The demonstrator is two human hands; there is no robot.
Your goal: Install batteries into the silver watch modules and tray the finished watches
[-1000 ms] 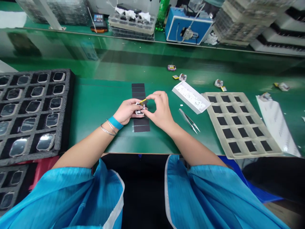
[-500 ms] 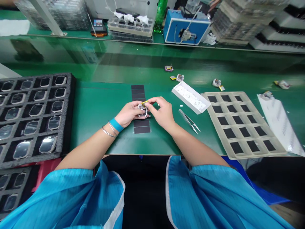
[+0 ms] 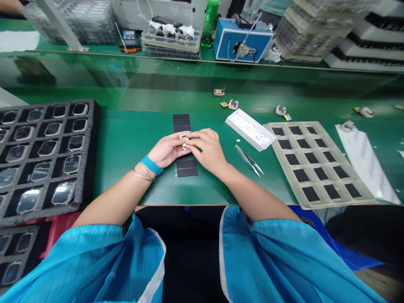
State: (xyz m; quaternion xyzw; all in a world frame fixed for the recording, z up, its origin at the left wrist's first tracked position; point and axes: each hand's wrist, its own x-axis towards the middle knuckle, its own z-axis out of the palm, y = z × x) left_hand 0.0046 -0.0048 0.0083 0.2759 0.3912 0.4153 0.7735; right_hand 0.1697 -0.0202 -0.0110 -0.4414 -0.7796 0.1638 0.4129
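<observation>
Pretty fiddly grip here: the left hand (image 3: 167, 148) and right hand (image 3: 206, 147) are pulled in tight, fingers closed on a tiny silver metal part (image 3: 184, 142) held just above a strip of black pads (image 3: 185, 168) on the green mat (image 3: 126, 147), with steel tweezers (image 3: 248, 160) lying off to the right.

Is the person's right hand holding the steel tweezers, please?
No, the right hand touches the small metal part, while the steel tweezers lie apart on the green mat.
</observation>
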